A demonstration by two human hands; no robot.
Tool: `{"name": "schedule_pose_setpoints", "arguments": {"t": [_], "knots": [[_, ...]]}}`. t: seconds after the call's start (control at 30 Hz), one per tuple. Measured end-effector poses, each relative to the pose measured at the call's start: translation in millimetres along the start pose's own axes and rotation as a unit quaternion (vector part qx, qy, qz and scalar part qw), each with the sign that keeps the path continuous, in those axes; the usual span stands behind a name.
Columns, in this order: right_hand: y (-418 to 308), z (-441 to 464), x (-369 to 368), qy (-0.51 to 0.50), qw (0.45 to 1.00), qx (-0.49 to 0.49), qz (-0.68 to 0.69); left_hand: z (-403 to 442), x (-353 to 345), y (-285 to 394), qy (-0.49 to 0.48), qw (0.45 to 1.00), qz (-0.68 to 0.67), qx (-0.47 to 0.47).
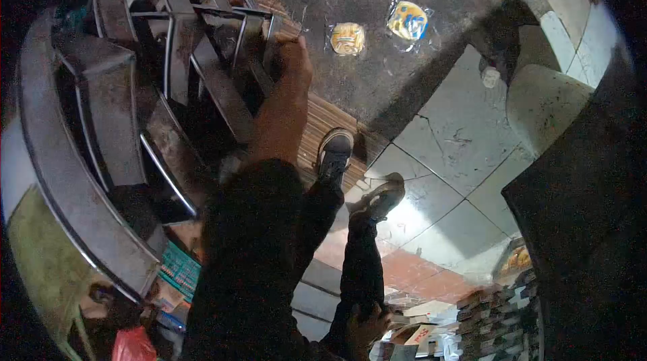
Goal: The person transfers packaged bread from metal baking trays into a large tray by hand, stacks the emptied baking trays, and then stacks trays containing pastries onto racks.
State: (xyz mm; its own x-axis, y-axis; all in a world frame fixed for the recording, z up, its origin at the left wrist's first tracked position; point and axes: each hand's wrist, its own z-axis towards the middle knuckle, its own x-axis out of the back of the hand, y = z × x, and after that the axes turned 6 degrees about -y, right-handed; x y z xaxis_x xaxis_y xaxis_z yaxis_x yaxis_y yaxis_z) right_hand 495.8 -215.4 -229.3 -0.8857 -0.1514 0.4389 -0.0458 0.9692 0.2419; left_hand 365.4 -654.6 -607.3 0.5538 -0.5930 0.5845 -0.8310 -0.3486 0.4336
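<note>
A cluster of long, narrow metal pans [111, 111] fills the left side, tilted, with dark gaps between them. My left hand [290, 81] reaches up in a dark sleeve and grips the right edge of the cluster; the thumb shows and the other fingers are mostly hidden behind the metal. Low in the view, a dim, smaller hand [369, 327] lies beside the dark trouser leg, apparently my right hand; its fingers are too unclear to make out. Two wrapped items, one yellow-orange [348, 39] and one yellow and blue [408, 21], lie on the dark floor.
Two shoes [335, 148] [385, 196] stand near a striped wooden strip [330, 115] and cracked pale tiles [465, 132]. A pale rounded object [549, 101] is at the right. More stacked metal pieces [495, 324], boxes [418, 335] and a red bag [133, 344] are at the bottom.
</note>
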Motion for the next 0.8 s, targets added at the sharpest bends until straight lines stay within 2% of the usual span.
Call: {"name": "schedule_pose_setpoints", "arguments": {"t": [0.03,0.07,0.13,0.2,0.3,0.37,0.43,0.5,0.53,0.6,0.63,0.67,0.7,0.77,0.8], "knots": [[-6.1,-2.1,7.8,-0.023,1.0,-0.006,0.013,-13.0,0.5,-6.5,-0.003,1.0,0.002,-0.002],[-11.1,-2.3,13.4,-0.039,0.999,-0.013,0.025,-18.8,-4.8,-16.9,-0.043,0.983,0.175,-0.018],[-3.5,-6.7,-5.4,-0.004,1.0,-0.017,0.004,-39.8,-16.9,-47.1,-0.092,0.879,0.465,-0.052],[4.8,-7.0,-25.0,0.033,0.999,-0.022,-0.017,-76.8,-14.0,-66.7,-0.101,0.809,0.575,-0.065],[-1.4,-0.9,-22.9,0.057,0.998,0.011,-0.025,-104.8,6.6,-58.1,-0.108,0.761,0.637,-0.062],[-7.5,0.5,-8.6,-0.06,0.998,-0.034,0.005,-97.5,11.4,-24.1,-0.082,0.73,0.676,-0.057],[-2.0,-3.8,-11.0,-0.046,0.999,-0.013,0.015,-88.6,22.8,19.3,-0.049,0.693,0.718,-0.04],[-15.3,-8.1,-4.6,-0.047,0.997,-0.044,0.037,-84.9,42.5,45.2,-0.018,0.672,0.74,-0.024],[-18.6,-10.6,-2.8,-0.045,0.997,-0.046,0.038,-79.2,47.4,49.1,-0.021,0.705,0.709,-0.007],[-10.9,-4.2,-22.3,-0.006,0.997,-0.012,0.076,-99.3,53.2,56.7,-0.039,0.721,0.691,-0.028],[3.0,-4.8,-29.4,0.02,0.995,0.007,0.094,-114.2,55.6,49.2,-0.062,0.726,0.684,-0.041],[6.6,-6.1,-24.9,-0.02,0.995,0.004,0.099,-133.6,59.0,33.5,-0.093,0.727,0.678,-0.052],[9.1,-5.0,-29.5,-0.013,0.995,0.009,0.1,-152.9,65.5,20.5,-0.114,0.731,0.67,-0.063],[24.7,-7.9,-52.4,0.042,0.995,0.049,0.075,-187.0,83.4,2.4,-0.147,0.73,0.663,-0.072],[34.9,-2.0,-66.9,0.079,0.987,0.081,0.112,-195.9,91.3,4.7,-0.15,0.73,0.663,-0.071]]}}
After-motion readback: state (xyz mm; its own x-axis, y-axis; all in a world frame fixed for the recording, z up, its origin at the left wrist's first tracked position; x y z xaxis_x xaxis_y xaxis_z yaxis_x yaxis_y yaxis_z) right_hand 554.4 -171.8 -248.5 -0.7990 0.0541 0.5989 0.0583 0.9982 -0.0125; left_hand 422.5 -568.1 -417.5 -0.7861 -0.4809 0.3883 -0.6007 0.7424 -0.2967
